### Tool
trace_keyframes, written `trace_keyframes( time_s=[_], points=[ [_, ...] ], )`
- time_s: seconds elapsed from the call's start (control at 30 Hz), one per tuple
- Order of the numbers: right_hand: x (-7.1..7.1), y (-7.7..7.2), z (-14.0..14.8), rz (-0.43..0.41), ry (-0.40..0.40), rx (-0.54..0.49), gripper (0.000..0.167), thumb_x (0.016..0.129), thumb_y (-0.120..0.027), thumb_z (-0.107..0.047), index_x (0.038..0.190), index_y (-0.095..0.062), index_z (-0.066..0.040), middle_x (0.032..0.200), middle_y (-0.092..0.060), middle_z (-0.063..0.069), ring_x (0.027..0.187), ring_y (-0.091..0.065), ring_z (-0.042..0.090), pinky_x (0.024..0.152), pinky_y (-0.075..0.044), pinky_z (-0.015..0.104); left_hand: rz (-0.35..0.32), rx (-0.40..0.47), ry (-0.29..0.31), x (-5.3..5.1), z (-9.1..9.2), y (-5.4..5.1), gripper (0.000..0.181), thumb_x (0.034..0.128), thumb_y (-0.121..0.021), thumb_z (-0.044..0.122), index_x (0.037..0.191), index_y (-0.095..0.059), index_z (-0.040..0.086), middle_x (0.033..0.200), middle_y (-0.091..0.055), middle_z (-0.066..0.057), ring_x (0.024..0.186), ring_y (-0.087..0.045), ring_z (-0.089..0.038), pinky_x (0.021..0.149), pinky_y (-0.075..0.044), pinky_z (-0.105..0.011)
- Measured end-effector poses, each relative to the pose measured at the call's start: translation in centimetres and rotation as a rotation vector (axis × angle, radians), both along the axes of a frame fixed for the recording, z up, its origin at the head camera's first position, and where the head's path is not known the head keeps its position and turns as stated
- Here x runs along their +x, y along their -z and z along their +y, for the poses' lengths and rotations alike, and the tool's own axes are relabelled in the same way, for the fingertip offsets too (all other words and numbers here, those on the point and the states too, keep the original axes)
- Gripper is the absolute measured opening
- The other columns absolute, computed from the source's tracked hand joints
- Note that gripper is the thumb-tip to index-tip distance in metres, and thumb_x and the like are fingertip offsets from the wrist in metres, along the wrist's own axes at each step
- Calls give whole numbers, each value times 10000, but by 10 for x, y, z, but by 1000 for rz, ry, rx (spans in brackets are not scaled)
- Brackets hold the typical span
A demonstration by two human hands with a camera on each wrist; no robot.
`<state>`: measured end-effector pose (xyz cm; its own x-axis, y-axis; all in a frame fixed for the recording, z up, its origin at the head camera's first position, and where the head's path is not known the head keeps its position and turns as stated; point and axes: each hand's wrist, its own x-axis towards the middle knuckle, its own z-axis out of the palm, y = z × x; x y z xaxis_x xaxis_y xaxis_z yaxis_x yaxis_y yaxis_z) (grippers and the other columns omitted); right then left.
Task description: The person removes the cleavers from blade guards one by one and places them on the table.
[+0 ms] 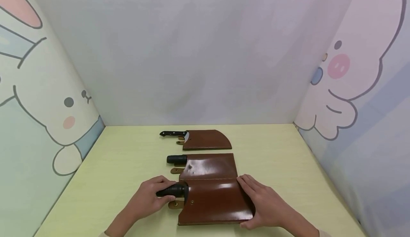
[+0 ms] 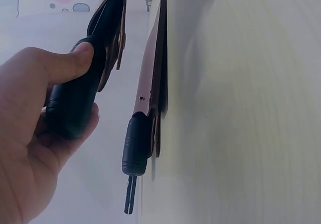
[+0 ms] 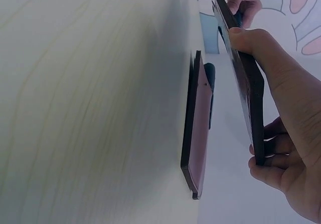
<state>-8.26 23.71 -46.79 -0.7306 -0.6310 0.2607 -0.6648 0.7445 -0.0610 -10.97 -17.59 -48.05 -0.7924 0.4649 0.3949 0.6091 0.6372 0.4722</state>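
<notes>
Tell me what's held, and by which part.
The nearest sheathed knife: left fingers grip its black handle, right fingers the right end of its brown sheath.

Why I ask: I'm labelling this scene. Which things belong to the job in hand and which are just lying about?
Job in hand:
near brown sheath, right hand gripping its right edge
near black handle, gripped by the left hand

Apparently lying about, untouched:
middle brown sheath, with a short black handle
far brown sheath, with a riveted handle
</notes>
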Motion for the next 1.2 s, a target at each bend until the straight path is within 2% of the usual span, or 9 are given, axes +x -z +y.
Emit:
trace_keyframes(
  time_s=[0.13, 0.3, 0.47, 0.7, 0.97, 1.2],
  points=[
    [0, -1, 1, -25, 7, -3, 1211, 641, -795, -792, 1499, -467, -2, 1504, -517, 169, 1347, -551, 324, 847, -595, 457, -27, -17, -2, -1, -2, 0, 339, 827, -871, 311, 1134, -784, 199, 1040, -689, 149, 911, -645, -38, 729, -569, -274],
    [1, -1, 2, -40, 17, -9, 1208, 644, -794, -791, 1500, -468, -5, 1505, -516, 166, 1346, -551, 329, 830, -596, 472, -49, -38, -27, -2, -5, 0, 356, 814, -879, 310, 1137, -786, 193, 1073, -715, 137, 955, -688, -81, 769, -590, -303],
    [2, -2, 3, -49, 21, -15, 1198, 647, -799, -782, 1501, -465, -11, 1506, -516, 165, 1344, -553, 338, 830, -595, 490, -40, -49, -16, -2, -7, -1, 374, 829, -863, 331, 1149, -783, 155, 1093, -747, 82, 997, -716, -142, 812, -604, -363],
    [1, -2, 4, -35, 22, -19, 1204, 632, -816, -773, 1501, -466, -16, 1505, -518, 157, 1344, -553, 337, 852, -591, 487, -31, -41, -10, -2, -8, -1, 346, 840, -855, 345, 1141, -781, 191, 1069, -764, 91, 989, -726, -135, 814, -607, -374],
    [-1, -2, 8, -29, 31, -17, 1199, 635, -809, -779, 1500, -470, -22, 1506, -519, 152, 1345, -552, 333, 876, -589, 476, 17, -54, -22, -2, -16, 2, 370, 794, -892, 262, 1130, -784, 151, 1053, -771, 70, 967, -736, -152, 800, -607, -380],
    [0, -3, 8, -23, 30, -26, 1204, 627, -817, -776, 1495, -475, -15, 1497, -527, 160, 1336, -559, 340, 886, -587, 479, -10, -49, -30, -2, -21, 1, 371, 792, -893, 233, 1137, -783, 151, 1064, -768, 68, 980, -731, -159, 809, -605, -384]
  ],
)
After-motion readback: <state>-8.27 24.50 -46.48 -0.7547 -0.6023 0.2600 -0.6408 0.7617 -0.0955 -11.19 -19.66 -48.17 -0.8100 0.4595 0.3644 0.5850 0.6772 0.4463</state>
